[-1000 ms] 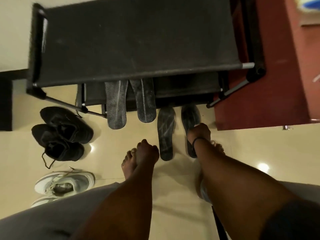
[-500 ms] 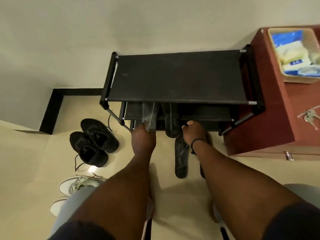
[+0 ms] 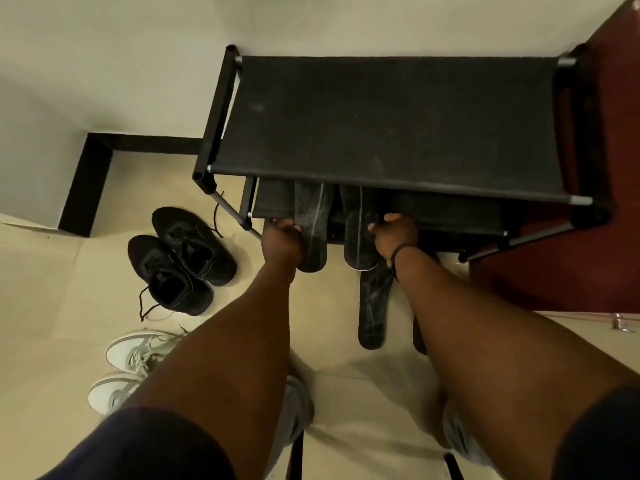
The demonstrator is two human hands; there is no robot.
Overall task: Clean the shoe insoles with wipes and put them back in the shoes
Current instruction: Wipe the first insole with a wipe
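Two dark insoles lean against the lower shelf of a black shoe rack. My left hand grips the left leaning insole by its edge. My right hand, with a black band at the wrist, grips the right leaning insole. A third dark insole lies flat on the floor between my forearms. A fourth insole is mostly hidden under my right arm. A pair of black shoes and a pair of white sneakers stand on the floor to the left.
A red-brown cabinet stands right of the rack. The cream wall runs behind it, with a black skirting corner at the left. My knees and feet fill the lower part of the view on the beige tiled floor.
My head has risen and pulled back, so the rack looks smaller. Both hands moved up from the floor insoles to the two leaning insoles and closed on them.
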